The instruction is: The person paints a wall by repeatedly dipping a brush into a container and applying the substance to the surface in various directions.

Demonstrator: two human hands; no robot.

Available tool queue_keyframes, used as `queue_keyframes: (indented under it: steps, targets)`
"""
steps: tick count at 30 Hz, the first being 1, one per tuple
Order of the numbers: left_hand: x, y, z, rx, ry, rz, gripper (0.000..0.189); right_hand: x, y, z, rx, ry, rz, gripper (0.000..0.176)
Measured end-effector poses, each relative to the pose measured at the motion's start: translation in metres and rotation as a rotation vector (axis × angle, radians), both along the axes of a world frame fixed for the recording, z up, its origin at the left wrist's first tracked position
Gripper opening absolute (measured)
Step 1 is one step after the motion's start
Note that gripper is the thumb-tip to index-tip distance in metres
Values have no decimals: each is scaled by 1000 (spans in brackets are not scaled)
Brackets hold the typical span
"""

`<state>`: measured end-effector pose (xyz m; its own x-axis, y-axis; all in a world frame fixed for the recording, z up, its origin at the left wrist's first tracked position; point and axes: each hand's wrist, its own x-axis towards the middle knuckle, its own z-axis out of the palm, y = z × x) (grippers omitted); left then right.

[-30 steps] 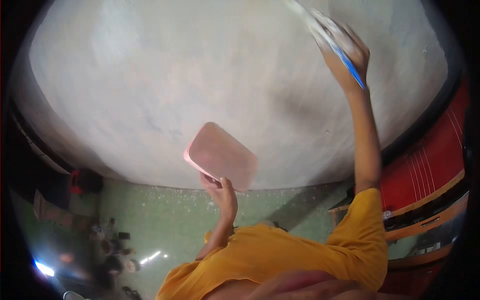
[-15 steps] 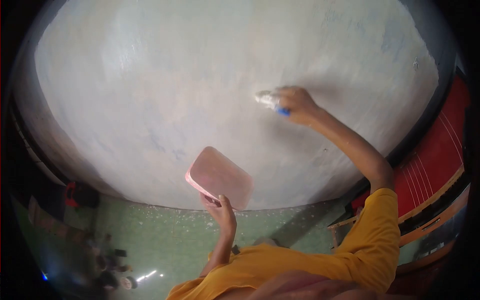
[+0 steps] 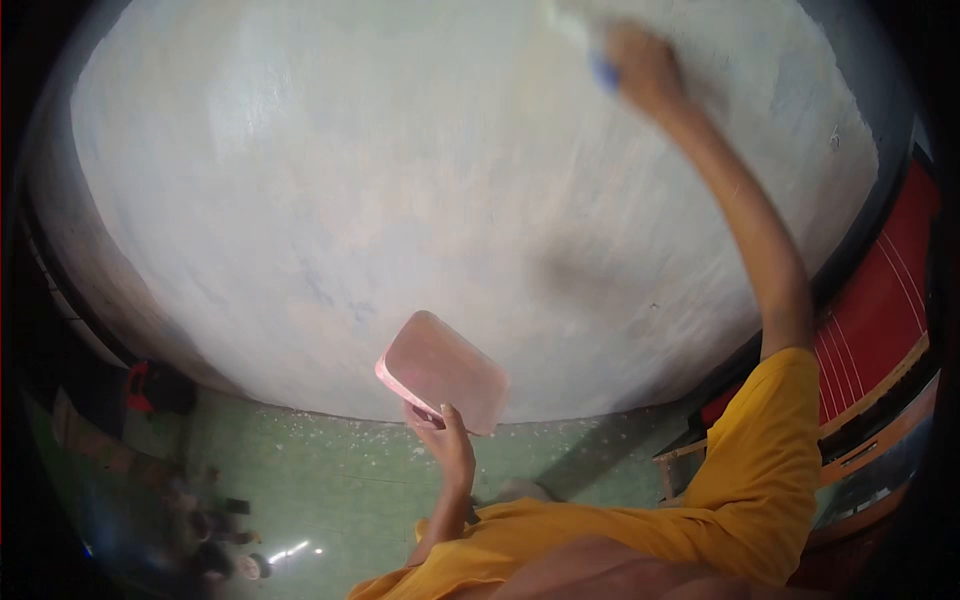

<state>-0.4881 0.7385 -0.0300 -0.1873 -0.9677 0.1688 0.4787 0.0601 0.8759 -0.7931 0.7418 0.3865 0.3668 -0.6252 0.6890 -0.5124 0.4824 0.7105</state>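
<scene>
My left hand [image 3: 445,437] grips the rim of a pink plastic tub [image 3: 445,370], thumb on the near edge. The tub is held tilted low in front of the wall, and I cannot make out what is inside. High on the whitish wall [image 3: 400,200], my right hand [image 3: 643,65] is closed around a paintbrush [image 3: 605,72] with a blue handle. Its pale, paint-covered head points up and left against the wall, blurred by motion. Patchy white and bluish streaks cover the wall surface.
White specks dot the green tiled floor [image 3: 330,455] along the wall's foot. At right stands red furniture [image 3: 870,310] with a wooden frame. A black and red object [image 3: 150,388] lies at left, with several small items [image 3: 225,540] on the floor nearer me.
My right hand has swept the paintbrush up the wall, the arm stretching higher. The tub in my left hand sits slightly lower in view.
</scene>
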Motion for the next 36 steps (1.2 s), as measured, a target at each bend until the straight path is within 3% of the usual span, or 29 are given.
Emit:
queue_keyframes:
  steps: [2,3,4,7,8,9,10,11,12,13,14,15,17,20,21,22,25,28,30,32,33,36]
  targets:
    - [-2,-1,0,4,-8,-3,76,27,8,-68,241,-193,-139,6]
    - [0,-3,-4,9,-7,-14,76,26,11,-96,364,-236,-57,7]
    - [2,-2,-7,14,-11,-25,75,24,9,-123,386,-303,231,4]
    - [2,-2,-9,17,-27,-11,74,39,14,-124,543,-533,201,7]
    - [1,-3,-10,15,-16,-4,74,42,9,-102,527,-651,-102,8]
    - [0,-2,-10,15,-5,3,73,29,9,-76,474,-552,-9,8]
    - [1,-1,-11,12,5,10,73,30,4,-45,290,-684,24,15]
    - [1,-1,-13,17,-4,7,72,5,-7,-16,138,-627,-10,19]
    - [1,-2,-16,19,-10,5,72,8,-3,17,80,-568,181,21]
    - [0,-3,-17,24,-16,5,71,38,4,46,-27,-714,31,22]
    - [0,-2,-15,20,-8,6,71,19,-8,74,-176,-383,162,25]
    - [0,-2,-12,15,-2,6,70,41,-4,90,-243,-406,145,25]
    - [1,-3,-11,7,3,0,70,82,6,96,-149,-464,251,24]
    - [0,-3,-12,-3,12,-11,69,23,-4,39,-63,-291,153,17]
    - [-1,-3,-12,-9,18,-10,69,27,-9,8,23,-86,-98,12]
    - [0,-4,-12,-16,21,-11,68,27,-12,-29,86,55,-175,11]
    - [-1,-4,-14,23,-2,0,67,31,-4,-111,369,-196,203,11]
    - [0,-3,-7,-12,9,6,67,45,2,-119,477,-504,178,11]
    - [0,-3,-6,-17,0,-7,68,50,1,-67,482,-627,-73,11]
    - [3,-2,-4,-16,-3,-30,68,25,-11,-13,120,-592,48,15]
    - [3,-2,-3,-15,5,-42,68,25,-6,20,96,-539,146,17]
    - [4,0,-3,13,-19,-58,69,77,-4,97,-122,-541,161,18]
